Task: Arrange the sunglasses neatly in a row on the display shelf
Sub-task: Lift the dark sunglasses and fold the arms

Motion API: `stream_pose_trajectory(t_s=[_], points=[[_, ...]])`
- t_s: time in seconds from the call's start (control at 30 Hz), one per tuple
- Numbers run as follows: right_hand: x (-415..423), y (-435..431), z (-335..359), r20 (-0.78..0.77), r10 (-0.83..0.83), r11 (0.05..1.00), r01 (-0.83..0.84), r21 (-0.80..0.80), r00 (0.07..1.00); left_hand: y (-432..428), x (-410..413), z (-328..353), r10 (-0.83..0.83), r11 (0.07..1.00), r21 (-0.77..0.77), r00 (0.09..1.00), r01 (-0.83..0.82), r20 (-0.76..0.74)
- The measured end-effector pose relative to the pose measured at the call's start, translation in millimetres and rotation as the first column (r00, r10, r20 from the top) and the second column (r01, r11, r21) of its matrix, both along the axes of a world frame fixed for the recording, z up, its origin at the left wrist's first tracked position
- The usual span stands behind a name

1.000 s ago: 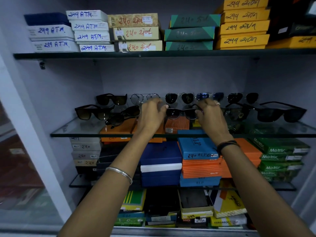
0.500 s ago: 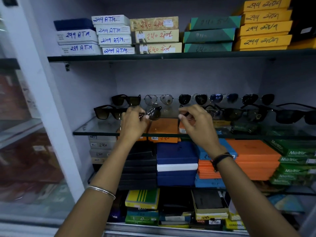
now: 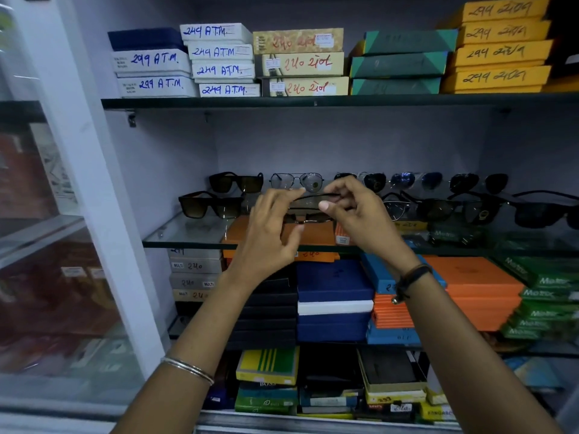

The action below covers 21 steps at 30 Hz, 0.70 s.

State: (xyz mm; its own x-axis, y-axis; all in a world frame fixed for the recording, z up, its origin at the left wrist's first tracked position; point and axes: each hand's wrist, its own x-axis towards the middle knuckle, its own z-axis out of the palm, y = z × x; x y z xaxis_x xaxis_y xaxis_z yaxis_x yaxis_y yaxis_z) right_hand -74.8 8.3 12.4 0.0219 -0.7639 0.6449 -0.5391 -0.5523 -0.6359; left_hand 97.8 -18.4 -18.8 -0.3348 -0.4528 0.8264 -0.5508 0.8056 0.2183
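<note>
A dark pair of sunglasses [image 3: 308, 216] hangs just above the glass display shelf [image 3: 188, 234], held between both hands. My left hand [image 3: 269, 233] pinches its left end and my right hand [image 3: 354, 211] pinches its thin black arm. Behind them a back row runs along the wall: brown-lensed sunglasses [image 3: 236, 182], clear aviators [image 3: 296, 180], then several dark pairs to the right. In front, square brown sunglasses [image 3: 211, 205] stand at the left and black pairs [image 3: 438, 208] crowd the right.
Labelled boxes [image 3: 219, 51] are stacked on the upper shelf [image 3: 313, 101]. Orange, blue and green boxes [image 3: 476, 277] fill the shelves below the glass. A white cabinet post [image 3: 94, 183] and a glass door stand at the left.
Both hands have moved together from the front row's middle toward the left and picked a dark pair of sunglasses up off the shelf. The camera view shifted left.
</note>
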Motion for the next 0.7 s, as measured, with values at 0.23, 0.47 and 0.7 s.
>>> stream_pose_trajectory(t_s=[0.23,0.47,0.7], points=[[1.5,2.8,-11.6,0.080,0.003,0.999,-0.006,0.038,0.997,-3.7,-13.0,6.3,0.053,0.996,0.077,0.963,-0.034,-0.264],[-3.8,5.8,-16.7,-0.245,-0.076,0.995,0.057,-0.083,0.967,-8.8,-7.5,26.2,0.153,0.932,0.354,0.800,0.078,-0.581],[3.2,0.6,-22.2,-0.027,-0.221,0.972,0.218,-0.089,0.975,2.2,-10.1,31.8,0.089,0.802,0.469,0.702,0.370,-0.707]])
